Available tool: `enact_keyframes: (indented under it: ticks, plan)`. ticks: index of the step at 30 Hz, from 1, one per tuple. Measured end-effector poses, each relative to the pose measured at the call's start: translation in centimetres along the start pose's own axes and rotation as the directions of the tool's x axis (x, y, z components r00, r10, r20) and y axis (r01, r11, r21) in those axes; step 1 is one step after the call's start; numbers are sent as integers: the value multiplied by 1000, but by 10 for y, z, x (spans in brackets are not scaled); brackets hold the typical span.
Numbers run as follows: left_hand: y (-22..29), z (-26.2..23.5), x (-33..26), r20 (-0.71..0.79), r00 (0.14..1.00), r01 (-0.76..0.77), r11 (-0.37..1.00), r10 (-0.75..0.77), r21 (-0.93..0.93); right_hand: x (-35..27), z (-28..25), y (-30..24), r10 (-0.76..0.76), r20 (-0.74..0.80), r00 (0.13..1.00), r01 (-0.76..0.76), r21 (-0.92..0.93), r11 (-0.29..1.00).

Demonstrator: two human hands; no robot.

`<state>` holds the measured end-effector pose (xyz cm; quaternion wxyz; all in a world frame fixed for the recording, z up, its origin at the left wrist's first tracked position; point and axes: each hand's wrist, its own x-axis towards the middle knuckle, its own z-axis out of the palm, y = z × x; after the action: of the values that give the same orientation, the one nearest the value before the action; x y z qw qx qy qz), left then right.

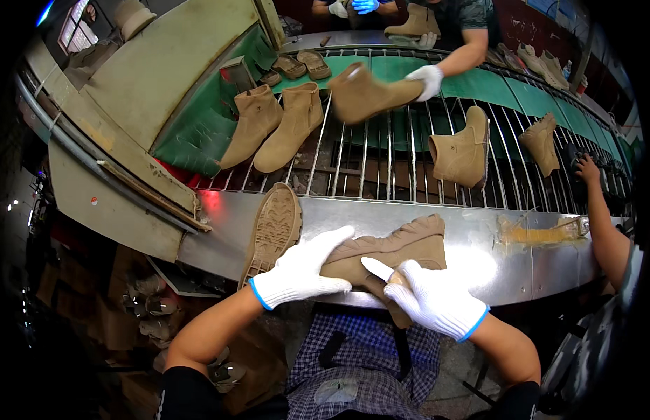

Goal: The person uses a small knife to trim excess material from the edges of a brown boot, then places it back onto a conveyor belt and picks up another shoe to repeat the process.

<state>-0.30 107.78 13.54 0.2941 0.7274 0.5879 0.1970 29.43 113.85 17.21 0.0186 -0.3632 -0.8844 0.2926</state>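
In white knit gloves with blue cuffs, both my hands are at a tan ankle boot by the metal ledge's near edge. The boot lies tipped over, its thick lugged sole facing away from me and its shaft pointing toward me. My left hand wraps around one end of it. Closed in my right hand is a short knife-like tool with a pale pointed blade, held against the boot's side. Next to my left hand rests a tan piece of footwear, tread showing; its upper is hidden.
Beyond the metal ledge runs a conveyor of metal rods carrying several tan boots. Opposite, a co-worker's gloved hand grips a boot. Another person's bare hand reaches in at right. A beige housing stands left.
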Motion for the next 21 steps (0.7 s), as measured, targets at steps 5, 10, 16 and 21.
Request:
enact_keyframes:
  ticks: [5,10,16,21]
  plan:
    - [6,17,3,-115,992,-47,995,58,89,13,30,-49,-130,-60,990,134,55,990]
    - [8,21,4,-177,984,8,998,2,59,15,34,-64,-14,-53,999,16,37,999]
    - [7,20,2,-192,979,-50,995,65,81,2,22,-53,224,-105,969,-225,6,974]
    - [4,25,1,-207,969,-115,988,135,106,10,41,-48,-56,-192,980,34,-118,992]
